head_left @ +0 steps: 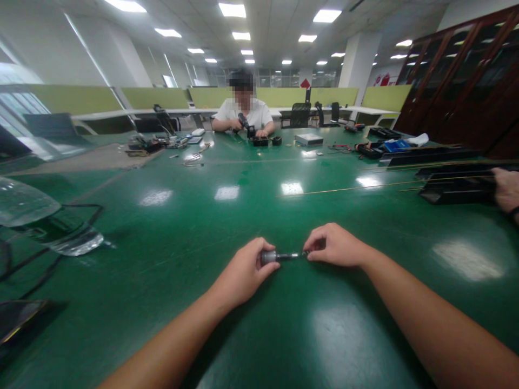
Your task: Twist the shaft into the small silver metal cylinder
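Observation:
My left hand (248, 267) is closed around a dark grey cylinder with a thin metal shaft (288, 256); it looks like a short screwdriver, though its exact kind is unclear. The shaft points right, toward my right hand (330, 246). Thumb and fingers of that hand are pinched on a tiny metal piece (305, 253), too small to name. It sits right at the shaft's tip; whether the two touch I cannot tell. Both hands are just above the green table (259, 335).
A clear plastic bottle (48, 219) lies at the left, by black cables and a dark flat device (20, 319). Across the table a person (243, 111) handles a dark tool. Black channels (454, 183) and thin rods lie at the right, near another person's hand (506, 189).

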Demonstrator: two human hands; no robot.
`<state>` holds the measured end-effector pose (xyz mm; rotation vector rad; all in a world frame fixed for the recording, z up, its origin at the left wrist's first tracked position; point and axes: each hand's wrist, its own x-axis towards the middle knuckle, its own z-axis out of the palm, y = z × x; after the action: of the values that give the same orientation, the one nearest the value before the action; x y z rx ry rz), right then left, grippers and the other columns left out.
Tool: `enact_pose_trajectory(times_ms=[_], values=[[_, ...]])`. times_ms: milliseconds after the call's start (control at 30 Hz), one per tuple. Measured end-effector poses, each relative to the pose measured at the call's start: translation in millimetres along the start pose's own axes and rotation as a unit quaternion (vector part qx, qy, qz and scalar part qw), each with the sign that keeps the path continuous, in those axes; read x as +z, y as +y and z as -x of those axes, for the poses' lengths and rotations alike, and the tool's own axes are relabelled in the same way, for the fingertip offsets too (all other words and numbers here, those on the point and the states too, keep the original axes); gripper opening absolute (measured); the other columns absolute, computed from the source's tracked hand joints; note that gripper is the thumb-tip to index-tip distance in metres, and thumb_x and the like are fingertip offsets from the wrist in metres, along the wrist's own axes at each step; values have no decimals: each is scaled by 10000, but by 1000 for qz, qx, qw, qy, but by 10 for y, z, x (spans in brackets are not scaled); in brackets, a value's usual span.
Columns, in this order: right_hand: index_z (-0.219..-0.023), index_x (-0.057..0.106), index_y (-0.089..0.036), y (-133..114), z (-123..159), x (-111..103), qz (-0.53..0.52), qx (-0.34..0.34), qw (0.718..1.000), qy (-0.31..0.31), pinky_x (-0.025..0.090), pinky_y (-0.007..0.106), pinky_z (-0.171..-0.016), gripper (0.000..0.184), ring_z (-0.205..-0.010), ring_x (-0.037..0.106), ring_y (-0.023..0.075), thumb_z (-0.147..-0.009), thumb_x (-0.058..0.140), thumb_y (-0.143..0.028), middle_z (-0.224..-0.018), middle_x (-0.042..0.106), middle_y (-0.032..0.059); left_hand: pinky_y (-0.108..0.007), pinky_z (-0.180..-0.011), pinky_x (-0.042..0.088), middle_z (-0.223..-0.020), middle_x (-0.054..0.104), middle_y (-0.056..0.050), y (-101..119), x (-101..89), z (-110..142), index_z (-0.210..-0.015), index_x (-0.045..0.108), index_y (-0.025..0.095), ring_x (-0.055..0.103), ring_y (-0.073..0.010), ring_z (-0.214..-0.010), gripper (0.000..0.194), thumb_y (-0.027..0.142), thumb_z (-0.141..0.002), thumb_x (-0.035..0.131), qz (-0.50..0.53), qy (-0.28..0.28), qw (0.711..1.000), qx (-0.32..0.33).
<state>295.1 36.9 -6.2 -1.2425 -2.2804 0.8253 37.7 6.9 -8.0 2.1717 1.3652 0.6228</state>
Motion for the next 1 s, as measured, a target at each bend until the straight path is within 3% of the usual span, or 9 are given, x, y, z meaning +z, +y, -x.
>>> enact_pose_trajectory(times_ms=[167,367,467,600,1000], values=[[-859,770,-194,-48,-9,44,-10,-18,1000,1,452,252,-649,143,-698,627,144,-731,715,-228,-778,719,19,-294,-696,438,-879,625,-25,4,-1,-18,-977,598,188,574,-190,-767,203,277,-807,666,-2,-1,1000,-5],[-913,768,-207,-230,-142,389,-13,-75,995,61,460,262,-736,145,-789,636,152,-789,693,-215,-864,733,33,-337,-796,458,-984,645,-47,22,-1,-11,-1046,607,207,586,-214,-879,199,297,-868,597,11,-17,999,30],[-903,767,-210,-284,-188,512,10,-73,992,99,453,273,-746,142,-803,636,164,-787,686,-199,-868,738,38,-353,-857,456,-1053,630,-53,17,15,-4,-1092,589,217,576,-226,-959,271,270,-831,642,15,-12,998,59],[-917,763,-217,-286,-186,524,6,-54,993,102,446,266,-709,148,-773,631,158,-796,679,-233,-865,740,29,-346,-848,451,-1023,611,-43,-14,44,-12,-1062,572,210,571,-215,-941,252,206,-819,638,5,23,999,48],[-873,757,-210,-273,-167,470,10,-76,993,91,448,267,-725,112,-779,626,157,-781,694,-198,-843,729,27,-333,-789,457,-970,622,-39,-32,36,-24,-1011,578,197,575,-210,-882,189,231,-831,621,13,10,1000,26]])
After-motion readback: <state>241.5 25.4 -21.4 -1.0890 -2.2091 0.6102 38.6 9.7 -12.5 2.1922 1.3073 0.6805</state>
